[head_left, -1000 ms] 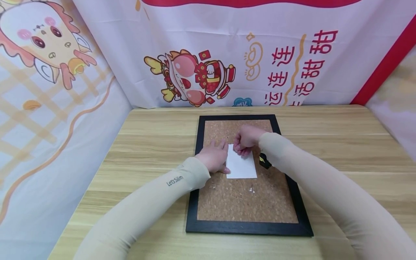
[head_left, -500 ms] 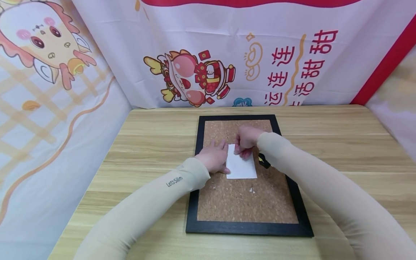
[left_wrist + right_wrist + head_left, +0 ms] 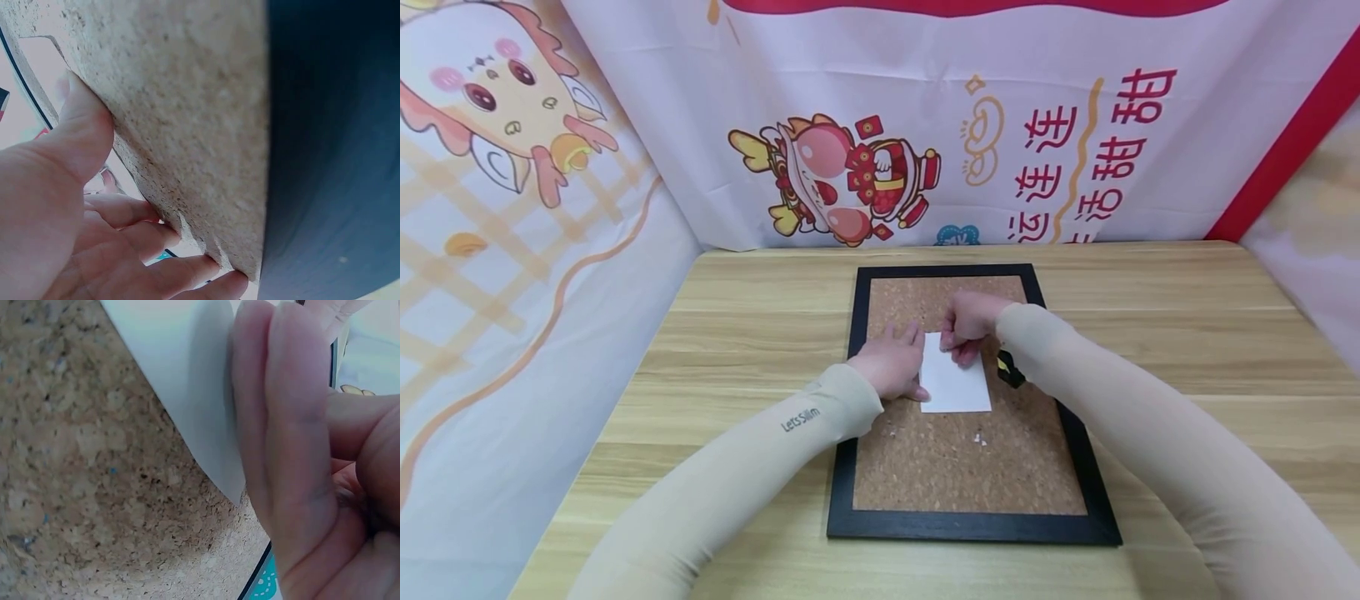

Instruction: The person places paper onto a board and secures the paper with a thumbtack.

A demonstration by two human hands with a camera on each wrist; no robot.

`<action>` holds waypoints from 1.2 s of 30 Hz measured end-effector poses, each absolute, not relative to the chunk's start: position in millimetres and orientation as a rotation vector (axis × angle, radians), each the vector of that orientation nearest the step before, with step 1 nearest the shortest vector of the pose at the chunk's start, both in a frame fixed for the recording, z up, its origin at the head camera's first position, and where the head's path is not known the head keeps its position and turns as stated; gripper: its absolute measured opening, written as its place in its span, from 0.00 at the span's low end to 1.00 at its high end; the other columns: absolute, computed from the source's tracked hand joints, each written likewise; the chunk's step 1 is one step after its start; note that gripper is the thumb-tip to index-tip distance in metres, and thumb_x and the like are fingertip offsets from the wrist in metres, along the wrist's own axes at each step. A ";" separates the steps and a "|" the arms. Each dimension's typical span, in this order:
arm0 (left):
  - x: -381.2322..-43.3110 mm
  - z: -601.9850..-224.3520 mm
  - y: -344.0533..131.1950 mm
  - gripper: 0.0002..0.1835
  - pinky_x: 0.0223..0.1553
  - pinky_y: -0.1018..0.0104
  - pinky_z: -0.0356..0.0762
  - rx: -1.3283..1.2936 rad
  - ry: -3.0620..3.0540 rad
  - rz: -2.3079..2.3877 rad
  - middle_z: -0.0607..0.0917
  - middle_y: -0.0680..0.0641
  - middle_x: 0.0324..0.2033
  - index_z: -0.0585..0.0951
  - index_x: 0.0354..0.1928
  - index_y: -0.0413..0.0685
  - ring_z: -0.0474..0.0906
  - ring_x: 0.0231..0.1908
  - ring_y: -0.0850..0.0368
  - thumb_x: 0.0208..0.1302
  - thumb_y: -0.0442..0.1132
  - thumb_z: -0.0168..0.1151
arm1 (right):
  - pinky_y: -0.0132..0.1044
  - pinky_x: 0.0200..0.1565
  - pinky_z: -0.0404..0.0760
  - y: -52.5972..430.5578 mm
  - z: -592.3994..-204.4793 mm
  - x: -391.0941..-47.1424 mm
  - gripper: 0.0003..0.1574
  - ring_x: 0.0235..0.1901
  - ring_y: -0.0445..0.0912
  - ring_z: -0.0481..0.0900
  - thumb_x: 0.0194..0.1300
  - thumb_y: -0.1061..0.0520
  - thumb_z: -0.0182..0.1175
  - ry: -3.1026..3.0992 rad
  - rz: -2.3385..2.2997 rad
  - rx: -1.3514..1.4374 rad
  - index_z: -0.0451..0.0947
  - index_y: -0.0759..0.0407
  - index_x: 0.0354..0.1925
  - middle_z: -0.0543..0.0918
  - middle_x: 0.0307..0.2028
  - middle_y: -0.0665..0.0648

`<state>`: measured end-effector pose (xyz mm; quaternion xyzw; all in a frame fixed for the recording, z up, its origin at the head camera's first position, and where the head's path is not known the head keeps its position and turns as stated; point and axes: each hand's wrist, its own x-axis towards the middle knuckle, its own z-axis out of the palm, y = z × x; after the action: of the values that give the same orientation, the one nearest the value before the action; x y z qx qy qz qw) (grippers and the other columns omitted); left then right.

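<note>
A white sheet of paper (image 3: 951, 387) lies on the cork board (image 3: 962, 475), which has a black frame. My left hand (image 3: 892, 363) is spread along the paper's left edge, thumb on its lower left corner. In the left wrist view the thumb (image 3: 81, 125) rests on the paper and the other fingertips touch the cork. My right hand (image 3: 970, 325) is over the paper's upper part, thumb and forefinger drawn together; I cannot tell what they pinch. Its outer fingers (image 3: 300, 425) lie against the paper (image 3: 206, 437), whose near corner lifts slightly in the right wrist view.
The board lies on a wood-grain table (image 3: 760, 333). Small white scraps (image 3: 980, 439) sit on the cork below the paper. A black and yellow thing (image 3: 1010, 371) shows beside the right cuff. A printed cloth (image 3: 850, 83) hangs behind the table.
The right hand shifts very slightly at the paper's upper part and keeps its pinched shape. The left hand and the paper stay in place; the head view moves a little.
</note>
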<state>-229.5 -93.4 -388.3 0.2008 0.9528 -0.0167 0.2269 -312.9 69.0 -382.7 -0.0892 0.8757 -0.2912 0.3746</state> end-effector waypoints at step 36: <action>-227.5 -386.2 -91.7 0.51 0.71 0.47 0.51 0.550 2.638 -0.027 0.47 0.41 0.77 0.50 0.78 0.42 0.42 0.74 0.35 0.63 0.60 0.63 | 0.36 0.30 0.84 57.3 -383.2 -314.2 0.08 0.21 0.47 0.82 0.67 0.58 0.65 2.326 -0.569 -0.215 0.80 0.62 0.40 0.84 0.30 0.61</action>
<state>-227.5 -91.7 -386.2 0.1990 0.9546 -0.0098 0.2216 -314.2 57.3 -383.2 -0.0836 0.9024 -0.2208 0.3605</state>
